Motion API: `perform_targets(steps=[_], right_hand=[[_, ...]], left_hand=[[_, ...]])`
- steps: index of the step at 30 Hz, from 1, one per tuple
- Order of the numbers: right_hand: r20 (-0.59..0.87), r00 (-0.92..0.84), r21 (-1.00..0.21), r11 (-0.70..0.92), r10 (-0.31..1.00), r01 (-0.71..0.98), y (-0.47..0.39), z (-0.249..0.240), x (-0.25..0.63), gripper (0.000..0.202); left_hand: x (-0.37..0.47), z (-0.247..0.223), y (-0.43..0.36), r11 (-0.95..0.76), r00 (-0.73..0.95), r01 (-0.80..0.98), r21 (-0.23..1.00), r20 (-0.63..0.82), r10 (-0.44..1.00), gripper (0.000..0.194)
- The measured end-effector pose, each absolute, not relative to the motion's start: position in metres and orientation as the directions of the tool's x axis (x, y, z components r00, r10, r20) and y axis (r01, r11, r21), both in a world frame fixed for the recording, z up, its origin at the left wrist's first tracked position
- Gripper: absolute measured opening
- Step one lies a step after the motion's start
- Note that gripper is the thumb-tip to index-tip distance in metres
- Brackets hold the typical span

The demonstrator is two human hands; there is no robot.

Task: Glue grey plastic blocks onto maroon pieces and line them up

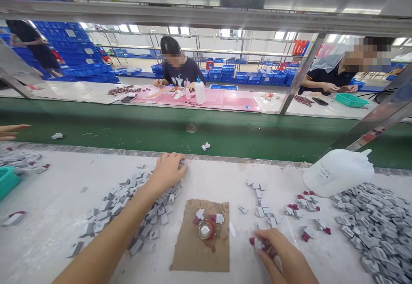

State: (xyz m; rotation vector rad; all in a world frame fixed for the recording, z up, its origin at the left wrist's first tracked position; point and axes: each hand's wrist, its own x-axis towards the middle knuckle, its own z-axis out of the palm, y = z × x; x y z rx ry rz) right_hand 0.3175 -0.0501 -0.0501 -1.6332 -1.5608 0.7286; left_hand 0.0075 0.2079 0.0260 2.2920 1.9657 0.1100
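Observation:
My left hand (169, 171) reaches to the far end of a heap of small grey plastic pieces (112, 206). Its fingers and thumb close around one grey piece (183, 162) near the table's back edge. Low on the right, my right hand (285, 254) pinches a small grey piece with a dark red tip (257, 243) between thumb and fingers. Between the hands lies a brown cardboard square (183, 249). On it sit a round red-rimmed cap-like part (206, 230) and two grey-white pieces with dark red parts (219, 219).
A translucent white bottle (334, 172) lies on its side at right, beside a large grey heap (370, 228). Behind the table runs a green belt (154, 134). Metal posts and a shelf frame the view. Co-workers sit opposite; another person's hand (13, 131) shows at left.

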Motion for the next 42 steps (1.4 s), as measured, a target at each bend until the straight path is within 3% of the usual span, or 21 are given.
perform_targets(steps=[7,9,12,16,18,21,25,31,38,42], right_hand=[[0.055,0.104,-0.864,-0.005,0.993,0.503,-0.047,-0.037,0.319,0.022],[0.005,0.164,-0.905,-0.065,0.987,0.421,-0.047,-0.028,0.313,0.029],[-0.114,0.233,-0.962,-0.166,0.966,0.218,-0.045,-0.016,0.296,0.046],[-0.213,0.216,-0.977,-0.203,0.953,-0.069,-0.038,-0.009,0.272,0.053],[-0.202,0.172,-0.977,-0.186,0.964,-0.102,-0.032,-0.009,0.262,0.052],[-0.096,0.077,-0.995,-0.098,0.992,0.026,-0.023,-0.006,0.251,0.044],[0.051,0.007,-0.982,0.049,0.999,0.184,-0.012,-0.002,0.242,0.026],[0.110,-0.115,-0.930,0.144,0.987,0.340,-0.005,-0.001,0.239,0.026],[0.147,-0.129,-0.901,0.187,0.981,0.392,-0.005,0.001,0.237,0.027],[0.103,-0.078,-0.946,0.122,0.992,0.301,-0.006,0.009,0.237,0.023]], left_hand=[[0.022,0.035,0.221,-0.108,0.111,0.957,0.269,0.006,0.994,0.017],[0.025,0.042,0.206,-0.124,0.117,0.924,0.361,0.040,0.992,0.015],[0.029,0.048,0.161,-0.147,0.152,0.847,0.511,0.032,0.988,0.030],[0.029,0.043,0.092,0.030,0.225,0.511,0.859,-0.167,0.960,0.042],[0.027,0.036,0.066,0.166,0.226,0.300,0.940,-0.239,0.944,0.044],[0.025,0.023,0.042,0.244,0.127,0.173,0.954,-0.267,0.955,0.042],[0.024,0.013,0.029,0.258,0.033,0.137,0.957,-0.264,0.964,0.037],[0.021,0.009,0.022,0.212,0.046,0.152,0.965,-0.222,0.974,0.035],[0.023,0.010,0.021,0.180,0.086,0.163,0.970,-0.195,0.977,0.033],[0.027,0.014,0.022,0.181,0.063,0.163,0.970,-0.194,0.979,0.037]])
